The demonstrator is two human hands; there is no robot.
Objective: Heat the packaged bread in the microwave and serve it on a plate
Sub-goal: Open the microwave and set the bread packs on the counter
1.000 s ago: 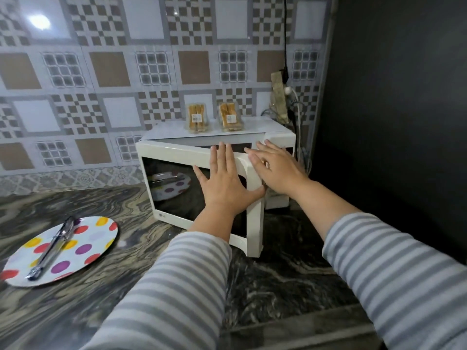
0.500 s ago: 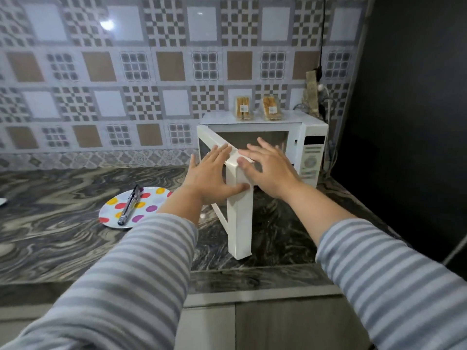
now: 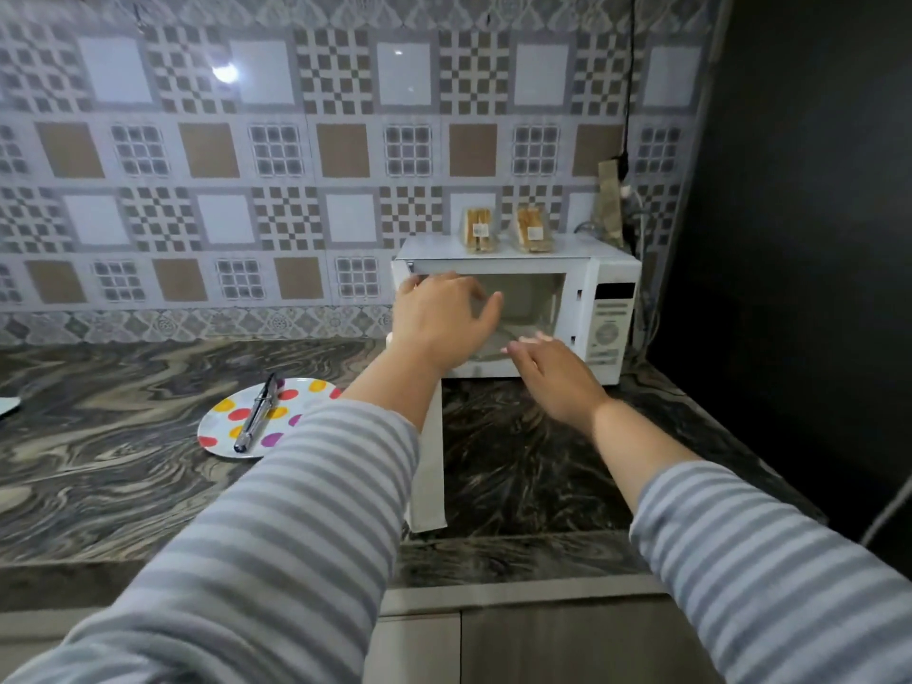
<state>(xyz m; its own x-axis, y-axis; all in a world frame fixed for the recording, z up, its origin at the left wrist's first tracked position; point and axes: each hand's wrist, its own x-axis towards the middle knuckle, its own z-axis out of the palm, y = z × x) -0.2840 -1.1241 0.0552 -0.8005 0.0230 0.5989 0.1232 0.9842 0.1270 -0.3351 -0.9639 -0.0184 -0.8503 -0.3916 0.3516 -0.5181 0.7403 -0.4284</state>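
A white microwave [image 3: 609, 308] stands at the back right of the counter. Its door [image 3: 430, 466] is swung fully out toward me, seen edge-on. Two clear packs of bread, one on the left [image 3: 477, 230] and one on the right [image 3: 532, 229], stand on top of the microwave. My left hand [image 3: 441, 318] is raised in front of the cavity's left side, fingers apart, holding nothing. My right hand [image 3: 555, 375] hovers low before the cavity opening, fingers loosely extended and empty. A polka-dot plate [image 3: 224, 431] lies on the counter to the left, with metal tongs [image 3: 256, 412] resting on it.
The dark marbled counter [image 3: 98, 461] runs left from the microwave. A dark wall [image 3: 799, 239] closes off the right side. Cables and a power strip [image 3: 612, 199] hang behind the microwave's right corner. A white object's edge [image 3: 7, 404] shows at the far left.
The microwave door has swung from partly open to fully open. Both hands have come off the door edge and now hover before the cavity. My view has pulled back.
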